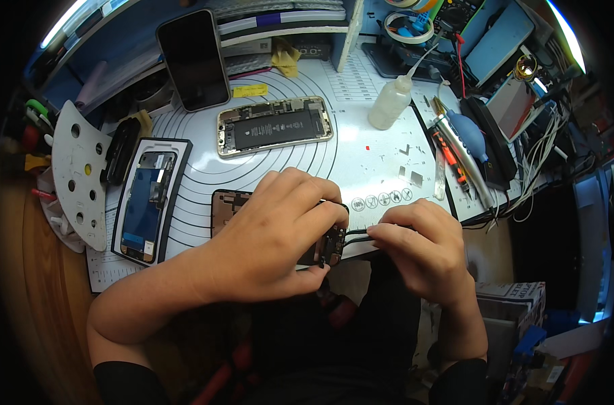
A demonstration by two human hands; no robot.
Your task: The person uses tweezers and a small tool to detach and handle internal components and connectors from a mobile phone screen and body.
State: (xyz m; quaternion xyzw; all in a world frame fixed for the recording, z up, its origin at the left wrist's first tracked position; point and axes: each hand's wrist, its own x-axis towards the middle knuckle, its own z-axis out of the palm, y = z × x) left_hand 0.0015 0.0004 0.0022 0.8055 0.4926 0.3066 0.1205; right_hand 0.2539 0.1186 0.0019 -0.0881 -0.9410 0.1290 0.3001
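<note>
My left hand (280, 229) is closed around a phone screen assembly (227, 204), its inner side turned up, at the table's front edge. Fingers and thumb grip its right end, and the hand covers most of its middle. Between the fingertips of my right hand (425, 250) is a pair of black tweezers (358, 236). Their tips reach the right end of the screen assembly; whether they pinch a part is too small to tell. Beyond my left hand lies an opened phone body (276, 127) with a black battery inside. A new-looking screen rests in an open box (175, 177) at the left.
A dark-screened phone (193, 62) leans upright at the back. Right of centre stands a squeeze bottle (391, 102). Small scraps (410, 177) lie on the white mat. Farther right are a screwdriver (453, 160), a blue air blower (468, 131) and tangled cables (533, 158).
</note>
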